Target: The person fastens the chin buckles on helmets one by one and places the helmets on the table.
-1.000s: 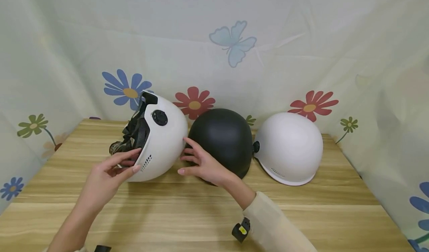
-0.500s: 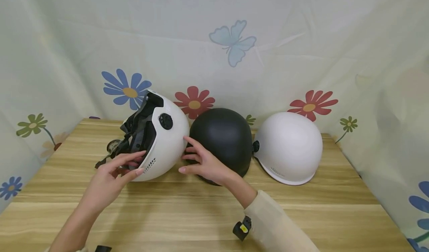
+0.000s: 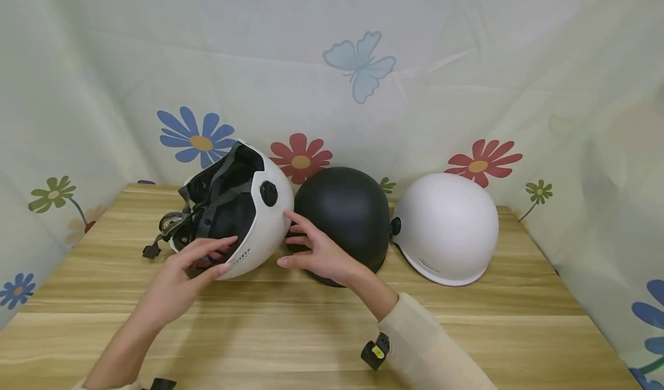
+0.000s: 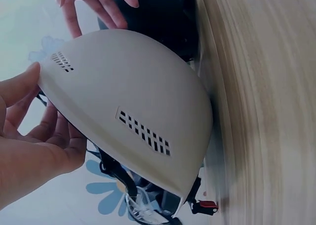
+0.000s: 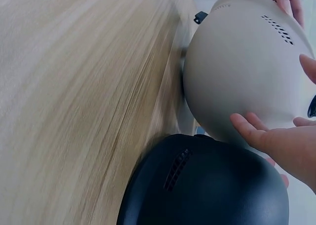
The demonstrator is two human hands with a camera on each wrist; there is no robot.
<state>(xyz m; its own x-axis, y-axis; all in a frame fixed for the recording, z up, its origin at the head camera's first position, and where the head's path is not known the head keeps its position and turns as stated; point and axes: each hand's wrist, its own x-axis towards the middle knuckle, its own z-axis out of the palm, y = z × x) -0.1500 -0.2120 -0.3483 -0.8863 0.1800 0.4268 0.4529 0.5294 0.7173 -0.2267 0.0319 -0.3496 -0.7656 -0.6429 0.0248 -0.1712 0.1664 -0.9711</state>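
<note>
A white helmet (image 3: 272, 226) lies tipped on its side at the left of the table, its dark lining and straps (image 3: 206, 220) facing left and toward me. My left hand (image 3: 173, 283) pinches its near rim, thumb on the outer shell and fingers inside the opening. In the left wrist view that grip shows along the edge of the white shell (image 4: 123, 82). My right hand (image 3: 324, 254) is spread, its fingertips against the white shell, beside a black helmet (image 3: 344, 217). The right wrist view shows the right hand's fingers (image 5: 247, 129) between the two helmets.
Right of the black helmet stands a second white helmet (image 3: 448, 228), dome up, with a black round knob (image 3: 396, 226) at its side. The wooden table (image 3: 311, 332) ends at a flower-printed cloth backdrop (image 3: 249, 90). A strap buckle (image 3: 151, 252) trails on the left.
The left white helmet has turned so that more of its lining and straps faces me. My left hand has moved a little right with its rim. My right hand has barely moved.
</note>
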